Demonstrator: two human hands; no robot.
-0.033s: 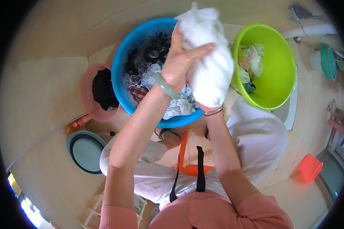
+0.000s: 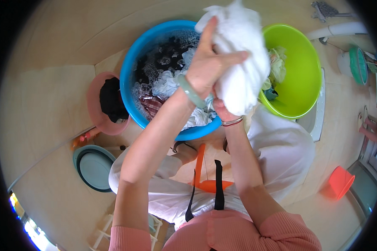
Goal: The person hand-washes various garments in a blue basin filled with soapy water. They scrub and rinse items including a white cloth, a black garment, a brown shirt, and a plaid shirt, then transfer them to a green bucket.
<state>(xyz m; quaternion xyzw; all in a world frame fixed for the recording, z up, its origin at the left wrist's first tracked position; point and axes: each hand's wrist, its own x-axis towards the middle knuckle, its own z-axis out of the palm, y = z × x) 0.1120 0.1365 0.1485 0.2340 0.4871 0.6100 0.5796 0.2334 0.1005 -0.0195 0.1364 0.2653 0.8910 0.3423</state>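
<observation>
holding up bunched white cloth (image 2: 244,62), we had our left hand (image 2: 203,69) clamped around it and our right hand (image 2: 225,111) at its lower end; whether the right gripped, we could not tell. beneath, at left, sat the blue basin (image 2: 197,134) of sudsy laundry (image 2: 165,83); at right, the lime-green basin (image 2: 299,79).

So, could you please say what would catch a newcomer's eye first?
Probably the bunched white cloth, raised at top centre in the left hand, its lower end against the right hand. Next come the round blue plastic basin to its left, holding sudsy water and clothes, and the round lime-green plastic basin to its right, with crumpled pale items inside.
</observation>
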